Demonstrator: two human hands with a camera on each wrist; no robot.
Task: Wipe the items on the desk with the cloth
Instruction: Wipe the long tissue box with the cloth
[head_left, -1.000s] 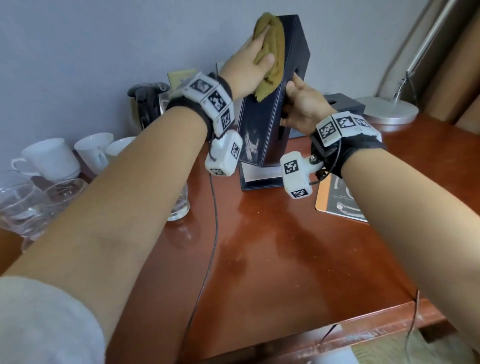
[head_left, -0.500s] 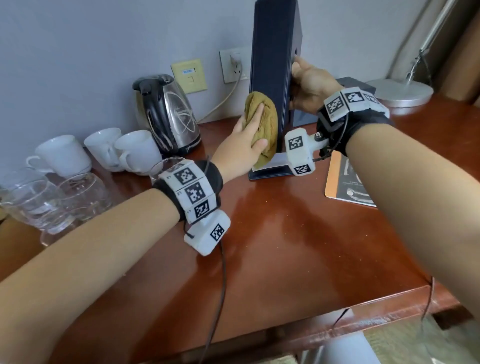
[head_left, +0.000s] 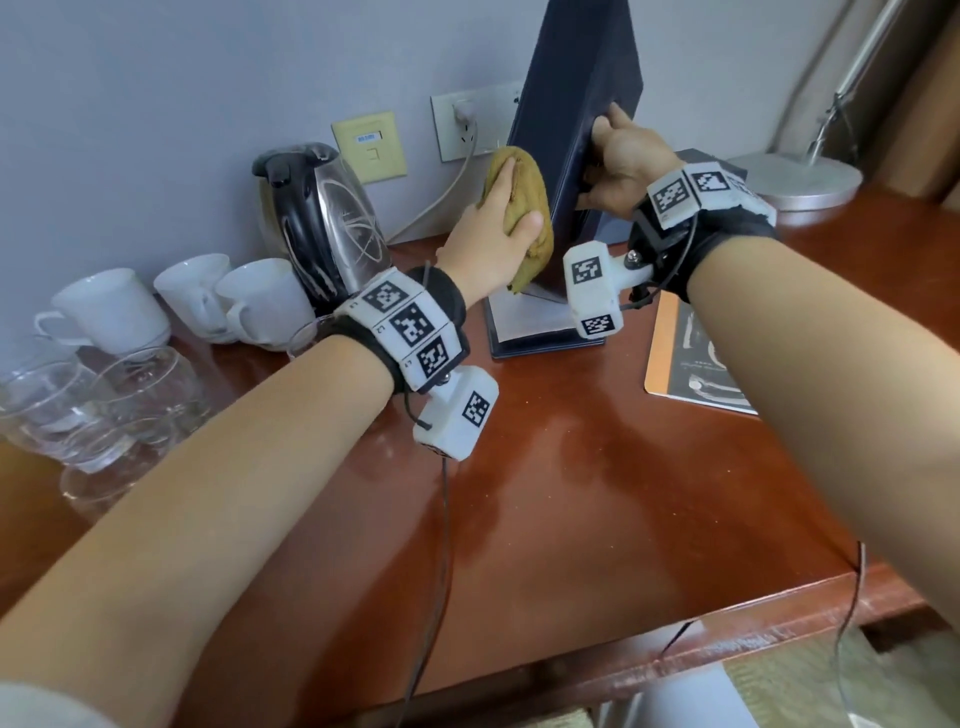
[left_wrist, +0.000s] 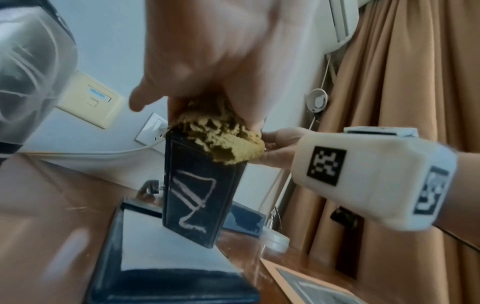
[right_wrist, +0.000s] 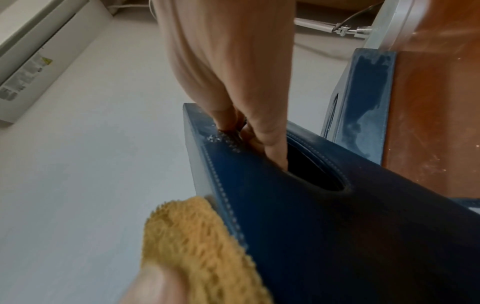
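A tall dark navy tissue box (head_left: 576, 104) stands on end, tilted, with its lower end over a flat navy base (head_left: 540, 332) on the desk. My right hand (head_left: 618, 156) grips it from the right, fingers (right_wrist: 272, 144) hooked into its oval slot. My left hand (head_left: 498, 223) holds a mustard-yellow cloth (head_left: 524, 208) and presses it against the box's left side, about halfway down. The left wrist view shows the cloth (left_wrist: 223, 139) bunched on the box (left_wrist: 200, 195) above a white scribble mark.
A steel kettle (head_left: 322, 218), white cups (head_left: 260, 301) and glasses (head_left: 104, 405) crowd the desk's left. An orange-edged booklet (head_left: 696, 364) lies to the right. A lamp base (head_left: 800, 182) and another dark box (head_left: 717, 161) sit behind. A plug cord (head_left: 441, 197) hangs from the wall socket.
The left hand has dragged the cloth from the top of the box down its left side, then slightly back up. The right hand still grips the box, now tilted more.
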